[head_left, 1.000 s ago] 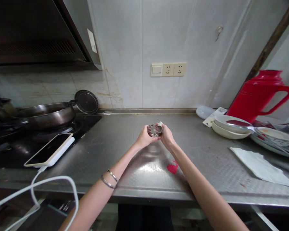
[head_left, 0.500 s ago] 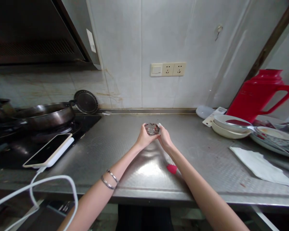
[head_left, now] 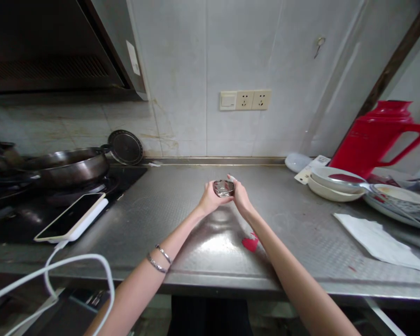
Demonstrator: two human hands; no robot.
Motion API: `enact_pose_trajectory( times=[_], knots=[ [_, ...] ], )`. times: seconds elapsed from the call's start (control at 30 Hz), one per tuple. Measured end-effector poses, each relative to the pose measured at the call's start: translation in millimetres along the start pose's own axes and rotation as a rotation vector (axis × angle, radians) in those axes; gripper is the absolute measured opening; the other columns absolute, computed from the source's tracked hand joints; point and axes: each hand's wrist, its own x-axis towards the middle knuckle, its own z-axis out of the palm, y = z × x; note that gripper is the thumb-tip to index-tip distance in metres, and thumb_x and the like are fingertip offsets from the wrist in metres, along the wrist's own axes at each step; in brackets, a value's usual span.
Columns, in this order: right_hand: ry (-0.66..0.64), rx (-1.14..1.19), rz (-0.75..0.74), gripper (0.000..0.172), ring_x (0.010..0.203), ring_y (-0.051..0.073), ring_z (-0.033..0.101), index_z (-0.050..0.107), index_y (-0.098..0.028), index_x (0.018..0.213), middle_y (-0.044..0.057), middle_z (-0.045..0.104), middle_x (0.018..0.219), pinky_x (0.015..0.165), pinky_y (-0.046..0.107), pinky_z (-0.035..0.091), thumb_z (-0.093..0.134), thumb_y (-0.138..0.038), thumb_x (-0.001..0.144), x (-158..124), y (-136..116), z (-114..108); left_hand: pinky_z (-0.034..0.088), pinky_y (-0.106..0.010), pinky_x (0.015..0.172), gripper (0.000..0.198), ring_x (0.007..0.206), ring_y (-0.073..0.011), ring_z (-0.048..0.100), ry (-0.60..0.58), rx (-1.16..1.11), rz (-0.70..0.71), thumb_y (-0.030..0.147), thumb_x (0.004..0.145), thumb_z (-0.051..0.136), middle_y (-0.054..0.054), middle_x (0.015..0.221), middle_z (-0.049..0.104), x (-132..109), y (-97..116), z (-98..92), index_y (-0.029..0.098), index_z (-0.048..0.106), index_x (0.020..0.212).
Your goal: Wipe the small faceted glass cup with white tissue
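Observation:
Both my hands meet over the middle of the steel counter [head_left: 182, 219] around a small shiny metal object [head_left: 224, 188], round and bowl-like. My left hand [head_left: 210, 199] grips its left side with curled fingers. My right hand [head_left: 241, 197] closes on its right side, a fingertip showing above the rim. The object is held a little above the counter. A small red scrap [head_left: 250, 242] lies on the counter just under my right forearm. Two thin bracelets ring my left wrist.
A phone [head_left: 72, 217] with a white cable rests at the stove's edge, beside a dark pan [head_left: 68, 165]. At the right stand stacked white bowls [head_left: 332, 184], plates, a red jug [head_left: 380, 137] and a white paper sheet [head_left: 378, 242]. Wall sockets [head_left: 245, 100] sit above.
The metal object has turned slightly between my fingers and both hands shifted by a small amount. Everything else stays where it was.

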Motion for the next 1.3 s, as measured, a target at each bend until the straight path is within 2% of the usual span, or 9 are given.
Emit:
enact_pose_trajectory(
  times=[0.1,0.17,0.37,0.5,0.6,0.8,1.0,1.17,1.3],
  knots=[
    [0.006,-0.016,0.006,0.041,0.096,0.019,0.062,0.069,-0.021,0.108,0.0,0.073,0.09,0.087,0.029,0.045,0.047,-0.042,0.08,-2.8,1.4,3.3,0.042,-0.045,0.096,0.082,0.108,-0.0288,0.053,0.089,0.139,0.018,0.033,0.038,0.09,-0.013,0.11,0.052,0.2,2.1,-1.0,0.013,0.051,0.107],
    [0.009,-0.01,0.027,0.041,0.092,0.02,0.062,0.069,-0.019,0.106,0.0,0.073,0.087,0.085,0.029,0.046,0.048,-0.043,0.08,-3.3,2.5,5.3,0.042,-0.046,0.096,0.082,0.109,-0.0289,0.054,0.079,0.123,-0.002,0.033,0.041,0.089,-0.014,0.11,0.054,0.3,2.5,-0.8,0.012,0.049,0.11],
    [0.089,0.086,0.183,0.036,0.072,0.019,0.064,0.069,-0.016,0.097,-0.001,0.07,0.069,0.067,0.027,0.05,0.047,-0.038,0.078,2.0,3.1,0.4,0.043,-0.044,0.1,0.096,0.111,-0.0278,0.057,-0.23,-0.198,-0.063,0.021,0.051,0.086,-0.014,0.118,0.06,-1.0,-2.0,2.3,0.015,0.037,0.134],
    [0.118,0.119,0.238,0.037,0.065,0.018,0.064,0.067,-0.016,0.1,0.0,0.07,0.068,0.061,0.026,0.05,0.042,-0.031,0.077,4.3,-3.4,-3.9,0.042,-0.046,0.102,0.095,0.112,-0.0283,0.058,-0.308,-0.336,-0.115,0.017,0.053,0.083,-0.016,0.121,0.06,-1.1,0.3,1.2,0.012,0.037,0.136],
    [0.109,0.138,0.261,0.038,0.065,0.018,0.065,0.067,-0.016,0.101,0.001,0.071,0.068,0.062,0.027,0.051,0.04,-0.028,0.076,2.7,-8.8,-3.7,0.044,-0.047,0.099,0.095,0.106,-0.0274,0.061,-0.317,-0.359,-0.145,0.017,0.048,0.086,-0.017,0.119,0.061,-0.5,4.0,-0.8,0.01,0.042,0.132],
    [0.063,0.129,0.266,0.034,0.063,0.019,0.065,0.07,-0.016,0.088,0.002,0.069,0.063,0.063,0.029,0.051,0.042,-0.03,0.075,-1.2,-10.1,-1.8,0.046,-0.044,0.096,0.072,0.101,-0.0254,0.063,-0.436,-0.299,-0.077,0.02,0.05,0.087,-0.015,0.11,0.066,0.6,-0.2,-1.6,0.011,0.053,0.113],
    [0.081,0.103,0.194,0.03,0.068,0.019,0.063,0.067,-0.017,0.077,0.001,0.068,0.066,0.067,0.027,0.049,0.042,-0.034,0.075,-1.1,-3.2,-0.1,0.048,-0.041,0.092,0.076,0.1,-0.0242,0.064,-0.263,-0.198,0.0,0.028,0.052,0.087,-0.014,0.11,0.065,-1.6,-11.1,2.1,0.014,0.048,0.115],
    [0.099,0.064,0.135,0.029,0.075,0.018,0.06,0.063,-0.018,0.073,-0.001,0.066,0.069,0.069,0.025,0.046,0.045,-0.04,0.074,-7.3,-3.4,3.0,0.05,-0.038,0.087,0.075,0.095,-0.0221,0.064,-0.03,-0.058,0.039,0.032,0.053,0.086,-0.01,0.105,0.065,-8.4,-0.5,7.9,0.016,0.044,0.114],
    [0.039,0.058,0.125,0.031,0.076,0.018,0.059,0.063,-0.018,0.079,0.0,0.066,0.07,0.064,0.023,0.046,0.044,-0.042,0.075,-15.5,-5.9,10.0,0.048,-0.038,0.089,0.066,0.099,-0.0228,0.063,0.124,-0.047,0.015,0.031,0.058,0.083,-0.012,0.107,0.063,-7.7,4.4,10.1,0.016,0.044,0.11]
  ],
)
